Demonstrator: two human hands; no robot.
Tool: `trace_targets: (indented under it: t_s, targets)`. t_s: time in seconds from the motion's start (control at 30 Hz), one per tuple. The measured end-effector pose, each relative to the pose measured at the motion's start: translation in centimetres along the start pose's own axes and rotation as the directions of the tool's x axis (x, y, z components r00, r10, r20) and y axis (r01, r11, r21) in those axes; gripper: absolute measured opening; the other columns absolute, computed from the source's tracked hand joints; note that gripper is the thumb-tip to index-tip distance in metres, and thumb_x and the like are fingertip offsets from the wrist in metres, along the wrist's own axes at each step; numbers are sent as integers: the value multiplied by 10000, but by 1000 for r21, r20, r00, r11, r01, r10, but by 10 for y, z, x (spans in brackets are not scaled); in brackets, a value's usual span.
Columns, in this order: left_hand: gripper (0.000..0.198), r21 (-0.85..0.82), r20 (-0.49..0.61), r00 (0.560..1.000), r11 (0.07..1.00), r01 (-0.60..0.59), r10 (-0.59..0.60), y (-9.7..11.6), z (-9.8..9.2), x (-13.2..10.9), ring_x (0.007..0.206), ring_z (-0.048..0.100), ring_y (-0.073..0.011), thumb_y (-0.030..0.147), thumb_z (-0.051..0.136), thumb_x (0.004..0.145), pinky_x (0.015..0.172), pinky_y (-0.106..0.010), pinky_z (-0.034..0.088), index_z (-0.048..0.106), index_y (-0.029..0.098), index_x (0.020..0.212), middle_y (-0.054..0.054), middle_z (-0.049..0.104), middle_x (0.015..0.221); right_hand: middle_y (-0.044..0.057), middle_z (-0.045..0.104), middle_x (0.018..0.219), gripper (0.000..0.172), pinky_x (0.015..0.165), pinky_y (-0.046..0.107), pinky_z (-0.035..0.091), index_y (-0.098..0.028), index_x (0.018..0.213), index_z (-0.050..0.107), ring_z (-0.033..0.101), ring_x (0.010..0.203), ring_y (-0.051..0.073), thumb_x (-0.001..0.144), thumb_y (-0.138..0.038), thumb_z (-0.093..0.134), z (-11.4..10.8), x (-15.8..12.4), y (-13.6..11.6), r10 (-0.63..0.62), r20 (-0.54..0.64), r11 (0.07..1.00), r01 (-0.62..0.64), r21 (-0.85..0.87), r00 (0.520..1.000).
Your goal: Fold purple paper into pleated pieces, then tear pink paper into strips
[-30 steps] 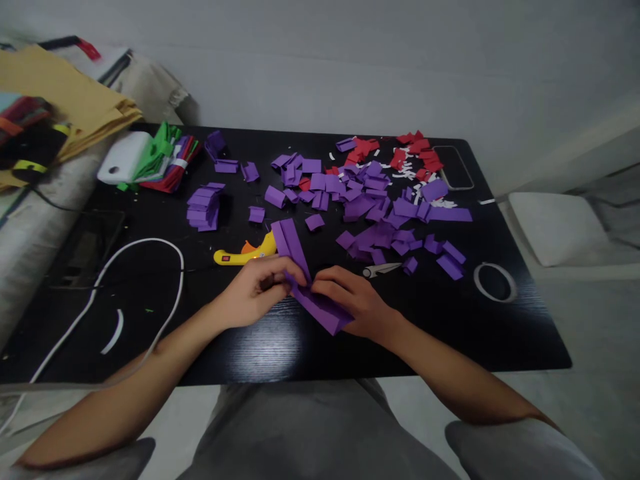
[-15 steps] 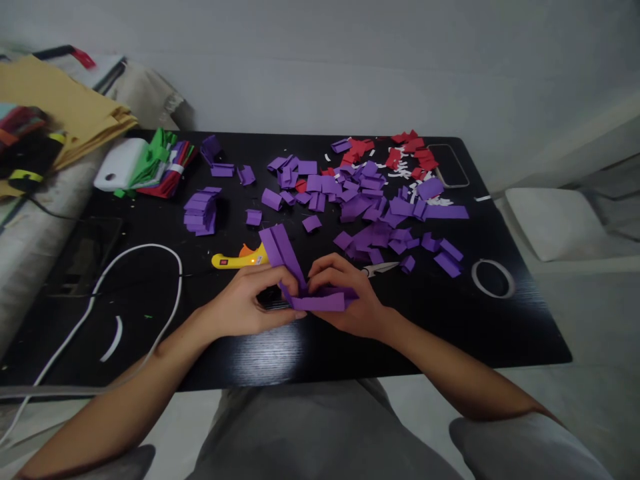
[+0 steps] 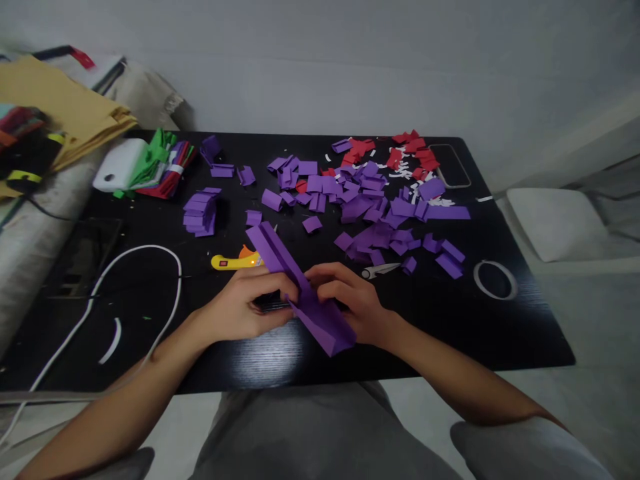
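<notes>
A long folded purple paper strip (image 3: pixel 300 287) runs diagonally over the near middle of the black table (image 3: pixel 475 333). My left hand (image 3: pixel 245 310) pinches it from the left at about its midpoint, fingers closed. My right hand (image 3: pixel 350 303) grips the same strip from the right, fingers curled over its lower half. The strip's far end points up-left past a yellow and orange glue gun (image 3: pixel 237 260) lying just beyond my left hand. A small pair of scissors (image 3: pixel 380 269) lies just right of my right hand.
Several cut purple pieces (image 3: pixel 370 200) and red scraps (image 3: pixel 410 153) cover the table's far middle and right. A purple stack (image 3: pixel 200 212) sits left of centre. A white cable (image 3: pixel 145 267) loops at left; a white ring (image 3: pixel 493 280) lies at right. Coloured paper bundle (image 3: pixel 160 163) and white object (image 3: pixel 117 167) sit far left.
The strip's lower half, folded across sideways half a second ago, now lies straight and diagonal again. Both hands kept their hold and shifted only slightly.
</notes>
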State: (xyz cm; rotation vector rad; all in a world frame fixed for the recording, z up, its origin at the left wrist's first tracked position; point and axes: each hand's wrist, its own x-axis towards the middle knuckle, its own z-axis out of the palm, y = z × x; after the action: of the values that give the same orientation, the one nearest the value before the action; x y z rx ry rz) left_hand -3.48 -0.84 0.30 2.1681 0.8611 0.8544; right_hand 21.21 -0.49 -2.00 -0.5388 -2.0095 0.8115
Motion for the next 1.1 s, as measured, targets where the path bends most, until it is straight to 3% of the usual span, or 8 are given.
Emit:
trace_targets:
  t_s: [0.17,0.27,0.4,0.5,0.57,0.8,1.0,1.1]
  targets:
    - [143,-8,13,1000,1000,27,-27,6,-2,4,750,681,-126,113,705,845,712,-235,523,666,216,937,12,725,851,122,674,1234,291,965,360,605,-217,1101,653,713,1115,211,873,-42,693,0,3,-1,32,-11,997,-31,67,999]
    - [149,-16,45,998,999,38,-37,9,-5,5,739,666,-133,118,689,819,707,-246,518,659,213,930,9,716,837,102,677,1191,304,894,344,622,-214,1124,674,701,1071,201,864,-60,644,-1,5,-1,158,13,954,-156,258,987]
    - [222,-60,146,988,996,63,-53,10,-8,6,747,646,-142,86,634,750,713,-253,513,642,211,933,7,694,845,34,680,1023,239,743,293,636,-235,1169,619,699,860,149,936,-206,663,3,6,1,454,86,679,-407,611,887]
    - [244,-91,213,976,993,69,-49,10,-8,8,773,630,-158,88,599,723,717,-270,508,628,210,932,-10,680,881,-13,674,934,439,677,276,638,-258,1200,562,686,760,132,853,-284,830,8,6,5,608,157,507,-533,677,778]
    - [240,-121,246,969,991,64,-33,9,-7,9,790,623,-175,105,586,726,719,-289,508,622,211,939,-26,675,904,-26,675,901,545,661,278,643,-258,1196,560,688,744,136,776,-298,904,11,5,7,636,199,454,-570,685,746]
    - [96,-192,273,961,977,89,-34,4,-13,12,894,637,-223,256,574,926,798,-342,513,620,200,988,-71,660,973,10,726,934,385,718,317,655,-215,1035,664,704,790,156,788,-390,902,7,8,8,687,119,487,-575,658,717]
    - [177,8,119,971,978,208,-208,0,-6,12,984,676,-193,357,598,1033,878,-308,522,656,200,975,-73,711,1099,5,713,891,365,808,386,679,-219,938,615,715,791,173,801,-425,884,6,9,9,726,-68,578,-554,599,684]
    - [154,81,-1,974,971,225,-226,-2,-1,11,1048,687,-201,354,696,980,927,-322,527,694,207,1026,-67,722,1135,19,700,987,433,837,401,697,-239,1108,606,732,896,199,804,-388,877,8,8,8,733,-113,582,-532,615,671]
